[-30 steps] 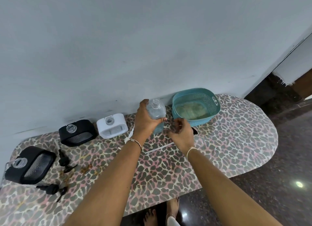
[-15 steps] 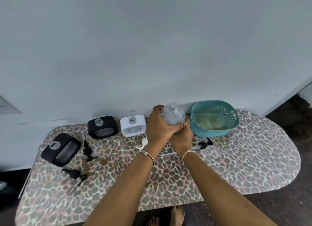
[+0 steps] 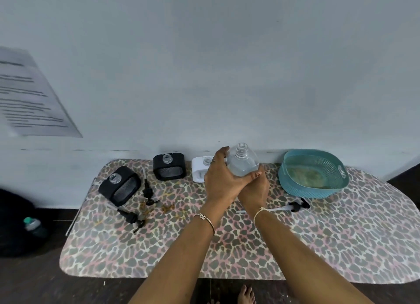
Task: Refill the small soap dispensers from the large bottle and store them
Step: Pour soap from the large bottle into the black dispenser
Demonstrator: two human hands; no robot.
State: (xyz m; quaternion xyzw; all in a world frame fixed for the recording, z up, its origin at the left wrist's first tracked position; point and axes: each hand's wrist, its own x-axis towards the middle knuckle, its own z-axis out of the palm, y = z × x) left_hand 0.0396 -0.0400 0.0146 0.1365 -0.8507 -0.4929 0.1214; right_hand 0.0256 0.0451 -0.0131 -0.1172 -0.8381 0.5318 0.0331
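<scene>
A large clear bottle [image 3: 242, 165] with an open threaded neck stands upright above the table's far middle. My left hand [image 3: 221, 178] grips its left side and my right hand [image 3: 255, 188] grips its lower part from beneath. Behind my left hand a white dispenser [image 3: 200, 171] is partly hidden. Two black dispensers [image 3: 169, 166] [image 3: 120, 185] with open necks stand to the left. Black pump heads [image 3: 147, 190] [image 3: 131, 217] lie near them, and another pump [image 3: 295, 206] with its white tube lies to the right.
A teal basket [image 3: 295, 188] stands at the far right of the leopard-print table [image 3: 341, 247], against the white wall. A paper sheet [image 3: 29, 94] hangs on the wall at left. A dark bag with a bottle [image 3: 33, 224] sits on the floor left.
My right hand has moved from the table onto the large bottle and now holds it together with my left. The view has shifted back and to the left.
</scene>
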